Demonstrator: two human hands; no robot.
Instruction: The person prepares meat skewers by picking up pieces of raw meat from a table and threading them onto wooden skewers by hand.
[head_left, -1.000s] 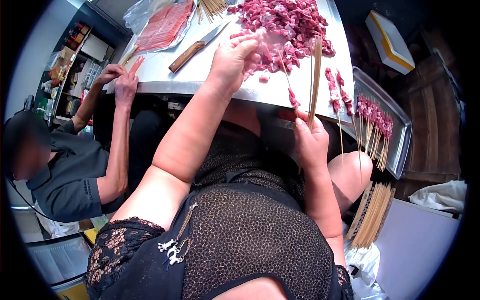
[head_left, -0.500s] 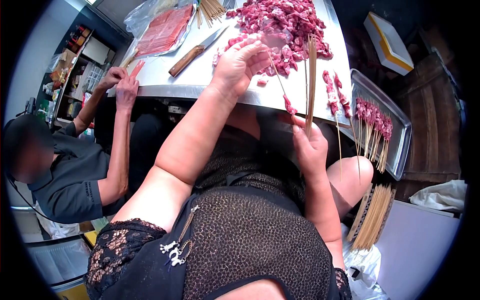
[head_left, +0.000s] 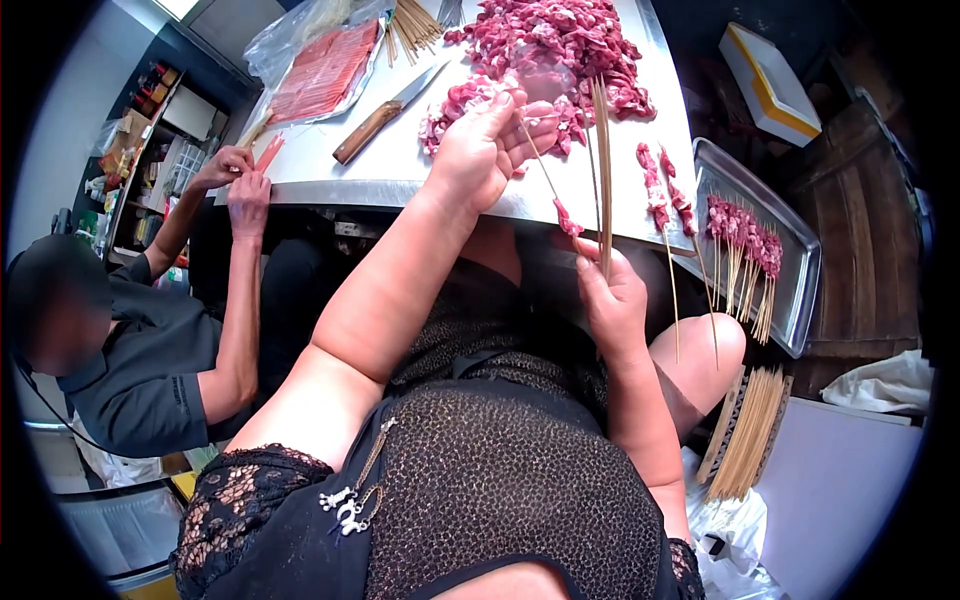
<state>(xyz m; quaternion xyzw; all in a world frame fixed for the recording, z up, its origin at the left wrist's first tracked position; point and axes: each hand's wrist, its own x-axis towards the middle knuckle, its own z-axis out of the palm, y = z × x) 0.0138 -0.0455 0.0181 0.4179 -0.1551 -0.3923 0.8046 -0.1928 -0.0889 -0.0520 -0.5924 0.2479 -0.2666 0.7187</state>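
My left hand is over the table's front edge, thumb and index finger pinched at the upper end of a wooden skewer, the other fingers loosely bent. What sits inside that pinch is hidden. A small piece of raw meat is threaded low on this skewer. My right hand is closed around the skewer's lower part and an upright bundle of bare skewers. Behind my left hand lies a large heap of cut raw meat. Two loaded meat skewers rest at the table edge, right of my right hand.
A wooden-handled knife and a bag of sliced pink meat lie on the metal table. At right, a metal tray holds finished skewers; below is a bundle of skewers. A co-worker's hands hold a pink strip at left.
The view has shifted slightly. Both my hands keep nearly the same place on the skewer, with the left hand's outer fingers spread a little more. The threaded meat piece stays low on it.
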